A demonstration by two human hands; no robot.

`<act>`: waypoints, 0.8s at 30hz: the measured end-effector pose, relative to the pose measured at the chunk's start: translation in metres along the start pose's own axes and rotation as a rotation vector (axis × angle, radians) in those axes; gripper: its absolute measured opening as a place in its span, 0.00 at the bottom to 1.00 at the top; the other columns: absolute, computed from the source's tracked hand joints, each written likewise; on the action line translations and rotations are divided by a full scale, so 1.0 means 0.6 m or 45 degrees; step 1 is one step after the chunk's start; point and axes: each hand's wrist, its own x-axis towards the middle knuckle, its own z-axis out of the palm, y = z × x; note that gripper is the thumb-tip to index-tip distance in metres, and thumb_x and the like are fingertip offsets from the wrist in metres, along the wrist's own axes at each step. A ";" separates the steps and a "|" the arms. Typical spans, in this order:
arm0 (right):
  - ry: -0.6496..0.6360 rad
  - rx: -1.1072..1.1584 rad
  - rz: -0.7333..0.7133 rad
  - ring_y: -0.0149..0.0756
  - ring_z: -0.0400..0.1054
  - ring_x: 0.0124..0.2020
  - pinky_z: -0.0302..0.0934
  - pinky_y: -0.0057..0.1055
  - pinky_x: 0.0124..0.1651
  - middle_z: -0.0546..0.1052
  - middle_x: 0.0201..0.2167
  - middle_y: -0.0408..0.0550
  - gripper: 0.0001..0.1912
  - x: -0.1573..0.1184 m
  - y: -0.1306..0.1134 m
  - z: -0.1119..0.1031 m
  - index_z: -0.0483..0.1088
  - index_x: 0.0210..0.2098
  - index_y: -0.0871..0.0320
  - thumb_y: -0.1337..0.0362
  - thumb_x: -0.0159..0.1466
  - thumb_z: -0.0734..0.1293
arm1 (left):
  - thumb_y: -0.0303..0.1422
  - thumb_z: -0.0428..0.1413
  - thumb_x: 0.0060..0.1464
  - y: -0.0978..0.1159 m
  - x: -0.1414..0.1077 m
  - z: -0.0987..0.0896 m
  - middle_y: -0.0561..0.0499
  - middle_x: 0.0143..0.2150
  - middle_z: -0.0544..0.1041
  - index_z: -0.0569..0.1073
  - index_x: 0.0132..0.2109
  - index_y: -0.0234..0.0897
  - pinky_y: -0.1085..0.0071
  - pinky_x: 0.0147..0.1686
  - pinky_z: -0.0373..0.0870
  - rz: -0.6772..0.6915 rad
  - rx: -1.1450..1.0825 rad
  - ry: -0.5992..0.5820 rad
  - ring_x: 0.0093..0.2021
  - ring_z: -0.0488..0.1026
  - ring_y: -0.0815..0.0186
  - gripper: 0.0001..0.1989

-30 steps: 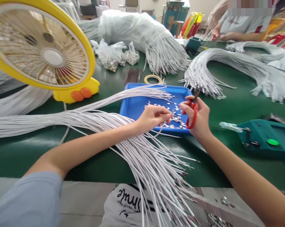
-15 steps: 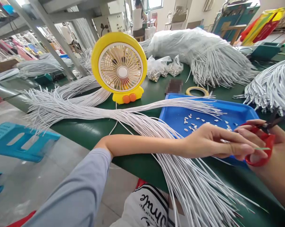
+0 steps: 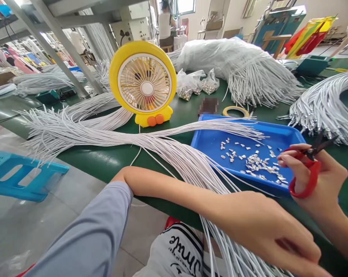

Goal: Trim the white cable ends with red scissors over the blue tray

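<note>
My right hand point(image 3: 321, 181) grips scissors point(image 3: 309, 169) with red handles, its fingers through and around the loops; the dark blades point up and to the right. Low on the right, my left hand point(image 3: 278, 227) is closed, its fingers curled downward over the ends of a bundle of thin white cables point(image 3: 188, 165). Whatever lies in its fingertips is hidden. Beside the right hand is a blue tray point(image 3: 203, 142) with many small silvery metal pieces point(image 3: 257, 163) scattered in it. Some cable ends lie across its far-left part.
A yellow fan point(image 3: 146, 88) stands behind the cables. Farther back are plastic bags point(image 3: 188, 86) of small parts, a tape roll point(image 3: 236, 112) and a plastic-wrapped cable pile point(image 3: 220, 57). More cables point(image 3: 315, 107) lie at right. A blue stool point(image 3: 24, 177) is on the floor.
My left hand has moved away from the scissors, down and toward me over the cable ends. The right hand still holds the scissors; more metal pieces in the tray now show.
</note>
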 end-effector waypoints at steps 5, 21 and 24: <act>-0.022 0.043 -0.049 0.29 0.66 0.24 0.60 0.28 0.30 0.72 0.23 0.41 0.12 -0.003 0.009 -0.002 0.73 0.35 0.58 0.65 0.50 0.72 | 0.44 0.47 0.63 -0.012 0.006 0.005 0.45 0.41 0.76 0.79 0.37 0.35 0.72 0.35 0.66 0.402 0.498 0.003 0.37 0.73 0.66 0.21; -0.014 0.210 0.006 0.28 0.65 0.26 0.61 0.27 0.31 0.69 0.23 0.38 0.10 -0.018 0.003 -0.013 0.70 0.37 0.54 0.64 0.54 0.70 | 0.35 0.54 0.60 -0.167 0.000 -0.222 0.42 0.46 0.76 0.74 0.45 0.30 0.58 0.49 0.70 -1.240 1.229 0.285 0.48 0.74 0.59 0.12; -0.006 0.204 0.010 0.29 0.65 0.26 0.61 0.27 0.31 0.69 0.23 0.38 0.10 -0.020 0.005 -0.013 0.70 0.37 0.54 0.63 0.54 0.69 | 0.38 0.54 0.61 -0.171 -0.001 -0.218 0.45 0.48 0.74 0.72 0.47 0.31 0.57 0.51 0.70 -1.240 1.188 0.255 0.49 0.72 0.62 0.14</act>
